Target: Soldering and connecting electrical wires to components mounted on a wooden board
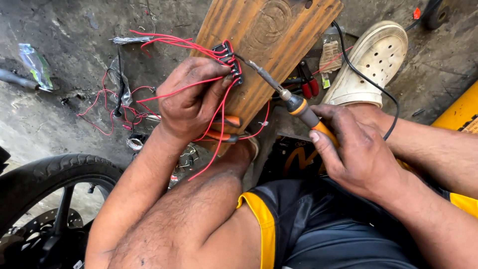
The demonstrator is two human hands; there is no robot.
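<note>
Right now: right hand (361,154) has its fingers wrapped around the orange handle of a soldering iron (294,103). Iron's long axis runs diagonally, handle at lower right, tip pointing up-left, landing on a small black connector block (230,59). Black cord (368,79) leaves the handle end, looping up past a white perforated shoe (373,62). Left hand (191,97) fingers curled closed, pinning the block and its red wires (169,42) against a wooden board (269,45); thumb tip touching the block. Board tilts, long axis running upper right to lower left. More red wire tangled on the concrete floor (50,114) left of the hand. Red-handled pliers (308,82) lie just beside the board's right edge. Motorcycle tyre (45,174) at lower left.
</note>
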